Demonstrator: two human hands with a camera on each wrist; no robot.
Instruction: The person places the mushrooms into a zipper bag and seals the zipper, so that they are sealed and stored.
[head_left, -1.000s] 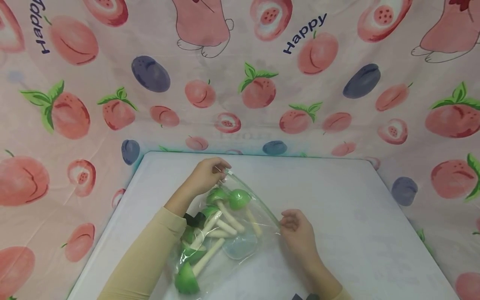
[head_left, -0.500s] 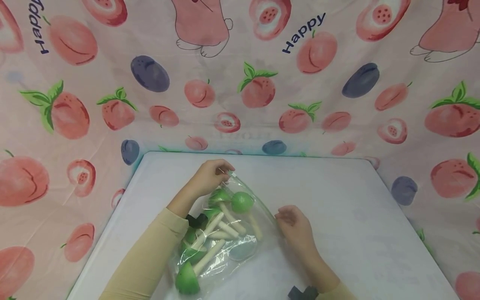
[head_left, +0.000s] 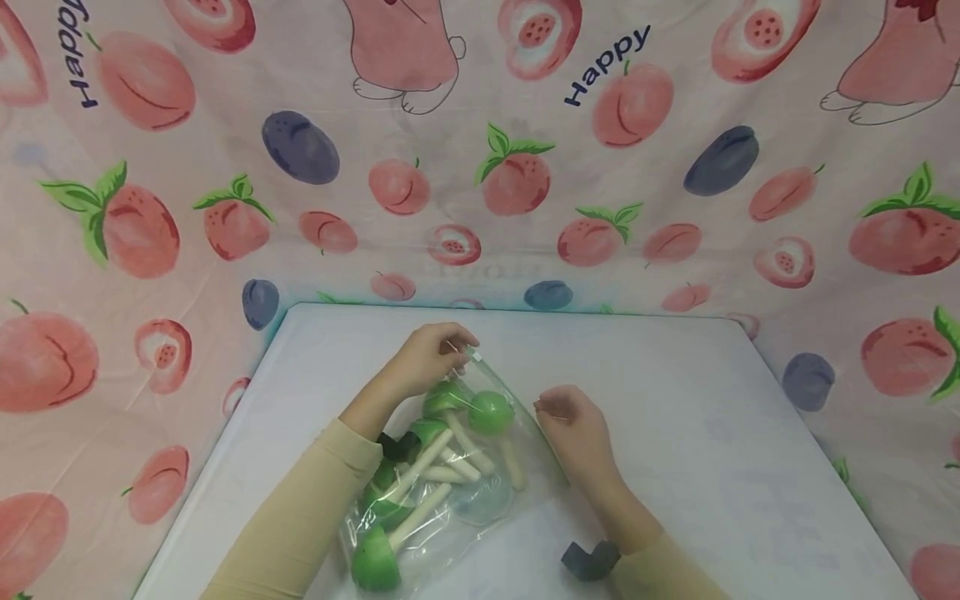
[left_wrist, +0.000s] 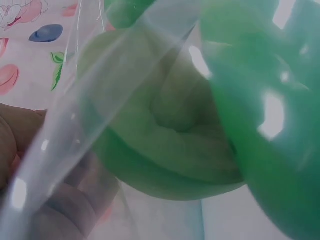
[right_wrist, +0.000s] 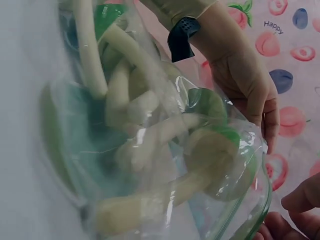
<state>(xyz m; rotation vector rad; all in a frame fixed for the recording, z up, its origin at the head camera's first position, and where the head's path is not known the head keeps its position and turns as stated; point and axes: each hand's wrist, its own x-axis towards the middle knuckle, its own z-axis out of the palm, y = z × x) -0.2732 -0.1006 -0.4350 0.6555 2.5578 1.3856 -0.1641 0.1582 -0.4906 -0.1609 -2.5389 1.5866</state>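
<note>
A clear zip bag (head_left: 442,550) holds several mushroom-shaped pieces with green caps (head_left: 491,412) and pale stems, plus a round bluish translucent thing (head_left: 482,500). My left hand (head_left: 431,358) pinches the bag's upper corner beside a small white slider (head_left: 476,356). Along the green zip edge (right_wrist: 269,192), my right hand (head_left: 581,429) stands with bent fingers close to or touching the plastic. In the right wrist view its thumb (right_wrist: 302,196) is apart from the fingers. Green caps and plastic fill most of the left wrist view, with my left fingers partly behind the film.
The bag is above a white tabletop (head_left: 697,467). Behind and at both sides hangs a pink cloth (head_left: 450,150) printed with fruit. Dark wrist mounts (head_left: 591,561) sit at the sleeves.
My right hand has left the bag's far right end and moved up and left along the zip edge. The left hand has shifted slightly right and down with the bag.
</note>
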